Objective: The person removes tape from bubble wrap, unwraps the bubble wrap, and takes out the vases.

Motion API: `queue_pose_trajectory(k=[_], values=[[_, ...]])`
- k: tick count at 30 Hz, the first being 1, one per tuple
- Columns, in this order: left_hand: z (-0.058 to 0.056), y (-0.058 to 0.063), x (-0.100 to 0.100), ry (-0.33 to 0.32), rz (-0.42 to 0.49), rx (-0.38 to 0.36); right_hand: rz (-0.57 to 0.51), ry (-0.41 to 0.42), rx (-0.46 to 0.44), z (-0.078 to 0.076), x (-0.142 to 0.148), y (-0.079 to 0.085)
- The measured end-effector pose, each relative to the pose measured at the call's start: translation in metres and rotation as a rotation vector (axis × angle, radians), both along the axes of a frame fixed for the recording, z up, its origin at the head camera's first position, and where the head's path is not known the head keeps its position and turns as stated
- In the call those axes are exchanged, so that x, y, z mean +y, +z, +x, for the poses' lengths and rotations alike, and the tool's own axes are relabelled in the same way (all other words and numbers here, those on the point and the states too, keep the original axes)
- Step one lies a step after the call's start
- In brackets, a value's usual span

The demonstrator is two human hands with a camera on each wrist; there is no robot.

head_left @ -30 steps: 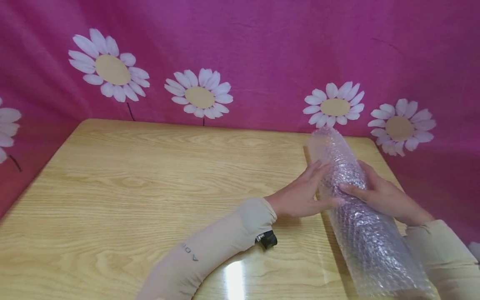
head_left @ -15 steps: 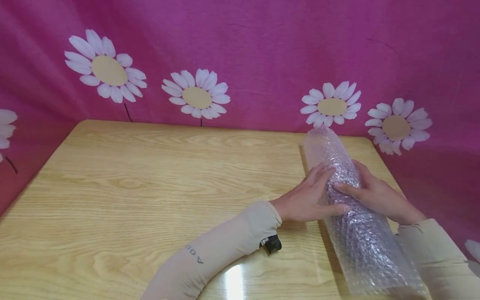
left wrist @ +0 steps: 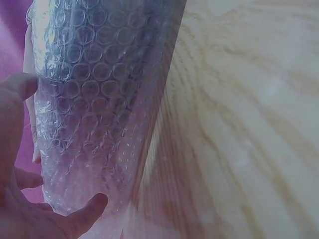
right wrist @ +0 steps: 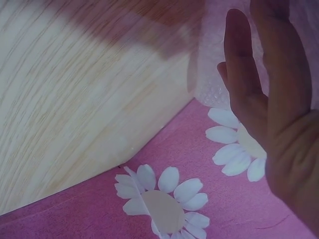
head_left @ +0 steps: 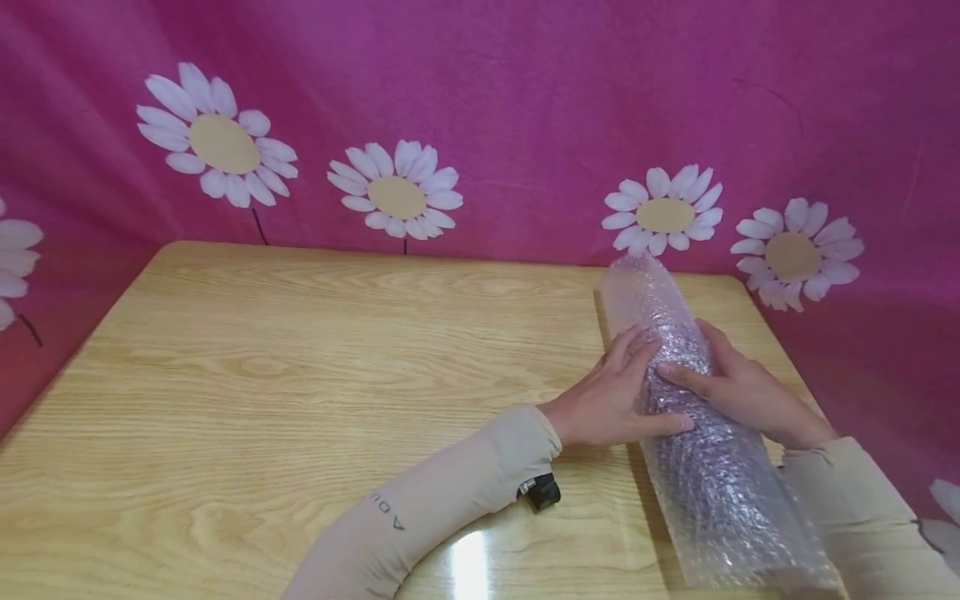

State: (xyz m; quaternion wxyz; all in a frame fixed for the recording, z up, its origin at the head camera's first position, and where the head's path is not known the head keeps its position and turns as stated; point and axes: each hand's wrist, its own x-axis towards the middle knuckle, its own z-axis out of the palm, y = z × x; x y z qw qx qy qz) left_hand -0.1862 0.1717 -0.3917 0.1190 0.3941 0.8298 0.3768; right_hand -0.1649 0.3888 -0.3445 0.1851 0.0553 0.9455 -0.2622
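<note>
A long roll of clear bubble wrap [head_left: 720, 467] lies lengthwise along the right part of the table, its layers silvery in the middle and paler at the far end. My left hand [head_left: 607, 396] rests on its left side, fingers spread and thumb extended over the top. From the right, my right hand [head_left: 757, 396] holds the roll, thumb across the top and the other fingers down the far side, partly hidden. In the left wrist view, the bubbles of the wrap [left wrist: 94, 89] show close up beside the left fingers. The right wrist view shows the right hand [right wrist: 269, 74] from its side.
The wooden table [head_left: 315, 400] stretches away to the left of the roll. A magenta cloth [head_left: 510, 108] with large white daisies hangs behind and along the sides. A small black device [head_left: 542, 492] sits under the left sleeve cuff.
The bubble wrap roll has shifted slightly left over the table, with my right hand moving left along with it. My left hand has moved slightly onto it.
</note>
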Motion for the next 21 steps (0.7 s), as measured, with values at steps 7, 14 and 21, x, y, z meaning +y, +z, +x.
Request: queue_pose_trajectory(k=[7, 14, 21], values=[[0.003, 0.0, -0.008, 0.009, -0.016, 0.0, 0.026, 0.015, 0.003, -0.001, -0.007, -0.001], [0.005, 0.001, -0.017, 0.04, -0.039, 0.007, 0.001, 0.018, 0.004, -0.001, -0.017, -0.002], [0.003, 0.004, -0.027, 0.053, -0.053, 0.004, -0.009, 0.021, -0.011, -0.006, -0.027, 0.001]])
